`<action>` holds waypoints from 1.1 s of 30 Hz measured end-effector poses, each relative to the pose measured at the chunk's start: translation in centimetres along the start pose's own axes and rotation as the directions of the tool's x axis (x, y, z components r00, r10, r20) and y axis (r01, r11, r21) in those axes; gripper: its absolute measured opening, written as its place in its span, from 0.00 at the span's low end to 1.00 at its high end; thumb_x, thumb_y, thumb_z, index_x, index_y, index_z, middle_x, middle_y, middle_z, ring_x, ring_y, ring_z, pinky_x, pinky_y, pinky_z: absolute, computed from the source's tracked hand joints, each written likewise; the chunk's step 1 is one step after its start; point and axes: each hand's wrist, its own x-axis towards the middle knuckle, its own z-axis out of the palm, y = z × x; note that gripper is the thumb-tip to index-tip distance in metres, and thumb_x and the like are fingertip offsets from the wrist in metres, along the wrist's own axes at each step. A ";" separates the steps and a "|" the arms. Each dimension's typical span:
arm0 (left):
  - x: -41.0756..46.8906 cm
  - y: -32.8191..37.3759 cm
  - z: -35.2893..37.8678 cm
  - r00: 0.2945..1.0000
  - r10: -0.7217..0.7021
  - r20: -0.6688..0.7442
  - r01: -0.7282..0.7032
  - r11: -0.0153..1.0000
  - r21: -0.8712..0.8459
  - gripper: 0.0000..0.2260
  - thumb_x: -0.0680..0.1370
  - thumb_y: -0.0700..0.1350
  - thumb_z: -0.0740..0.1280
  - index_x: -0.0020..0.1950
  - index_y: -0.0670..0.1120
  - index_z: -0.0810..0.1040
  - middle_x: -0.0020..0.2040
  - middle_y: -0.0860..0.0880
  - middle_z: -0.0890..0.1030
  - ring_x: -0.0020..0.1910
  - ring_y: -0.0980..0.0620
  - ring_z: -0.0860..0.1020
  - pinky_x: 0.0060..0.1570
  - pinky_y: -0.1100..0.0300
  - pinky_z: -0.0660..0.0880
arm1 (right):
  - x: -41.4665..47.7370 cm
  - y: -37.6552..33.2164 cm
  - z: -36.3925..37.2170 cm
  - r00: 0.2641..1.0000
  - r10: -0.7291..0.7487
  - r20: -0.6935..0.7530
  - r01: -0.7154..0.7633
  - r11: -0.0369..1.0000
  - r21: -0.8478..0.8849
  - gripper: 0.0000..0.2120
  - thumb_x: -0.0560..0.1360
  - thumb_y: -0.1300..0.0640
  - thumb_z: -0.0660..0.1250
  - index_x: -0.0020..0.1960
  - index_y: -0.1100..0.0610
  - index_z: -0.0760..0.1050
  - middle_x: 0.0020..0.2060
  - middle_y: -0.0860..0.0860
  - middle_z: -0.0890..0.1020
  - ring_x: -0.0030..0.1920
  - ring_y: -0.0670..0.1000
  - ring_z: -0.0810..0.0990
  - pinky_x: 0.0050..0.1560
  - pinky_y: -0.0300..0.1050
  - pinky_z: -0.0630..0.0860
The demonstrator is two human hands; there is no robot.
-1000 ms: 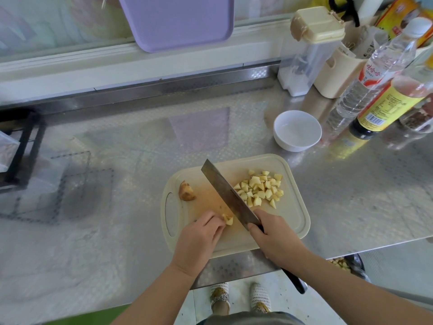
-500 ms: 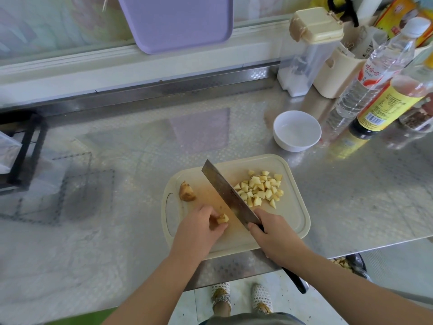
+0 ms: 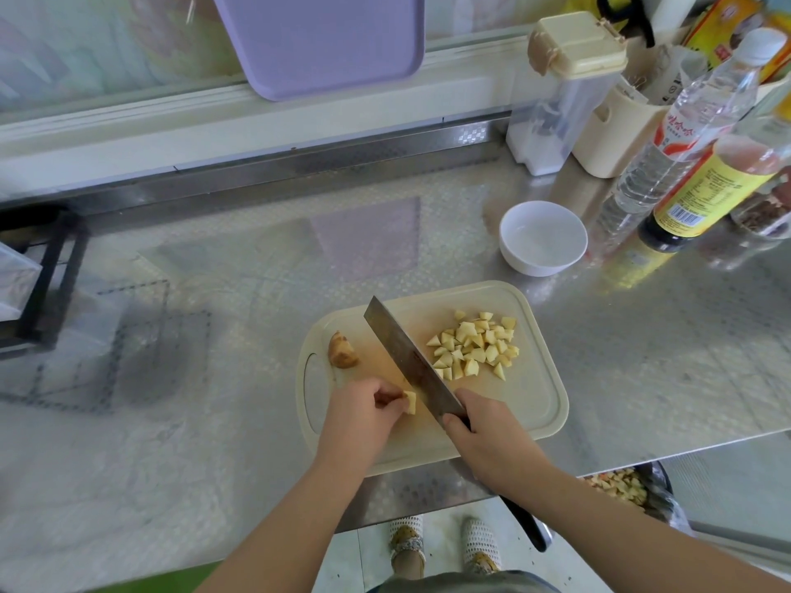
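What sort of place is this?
Probably a home kitchen. On a steel counter sits a cutting board where the right hand holds a cleaver beside diced pieces, the left hand pinches one chunk, and condiment bottles stand at the back right.

Steel desk (image 3: 214,442) in front of me, patterned, shiny top, metal strip along the back. Cream cutting board (image 3: 543,404) lies flat at center, close to the front edge, handle slot to my left. White bowl (image 3: 535,269) stands just behind the board's far right corner, apart from it. Far right: clear bottle with red label (image 3: 667,156) and yellow-label bottle (image 3: 706,190), side by side, close together. Small jar (image 3: 762,216) with dark contents sits right of them at the frame edge. Back right corner: clear container with beige lid (image 3: 552,109), cream holder (image 3: 612,134) just beside it. Far left edge: black rack (image 3: 51,276), partly cut off.
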 end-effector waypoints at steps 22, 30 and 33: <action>-0.6 -0.6 0.5 0.995 0.070 -0.074 -0.074 0.996 -0.058 0.01 0.74 0.44 0.73 0.45 0.49 0.84 0.41 0.58 0.83 0.41 0.63 0.79 0.42 0.73 0.72 | 1.6 -2.1 1.1 0.999 -0.008 0.049 0.014 0.992 -0.124 0.08 0.82 0.53 0.57 0.56 0.55 0.73 0.47 0.53 0.80 0.45 0.54 0.79 0.48 0.51 0.78; -0.5 -1.3 -0.1 0.979 0.190 0.070 -0.196 0.975 0.104 0.12 0.79 0.47 0.67 0.62 0.55 0.79 0.53 0.58 0.78 0.51 0.62 0.76 0.52 0.71 0.71 | 1.8 -0.5 -1.1 0.999 0.005 -0.054 -0.013 0.990 -0.141 0.09 0.82 0.53 0.58 0.43 0.52 0.69 0.37 0.50 0.77 0.36 0.48 0.75 0.34 0.41 0.69; -0.5 -1.6 -0.5 0.968 0.229 0.103 -0.242 0.962 0.127 0.09 0.78 0.48 0.69 0.58 0.55 0.80 0.53 0.58 0.77 0.50 0.61 0.76 0.53 0.65 0.74 | 1.6 -0.3 -1.6 0.999 -0.014 -0.047 0.007 0.988 -0.152 0.09 0.82 0.53 0.58 0.44 0.53 0.71 0.36 0.50 0.77 0.35 0.48 0.75 0.33 0.41 0.69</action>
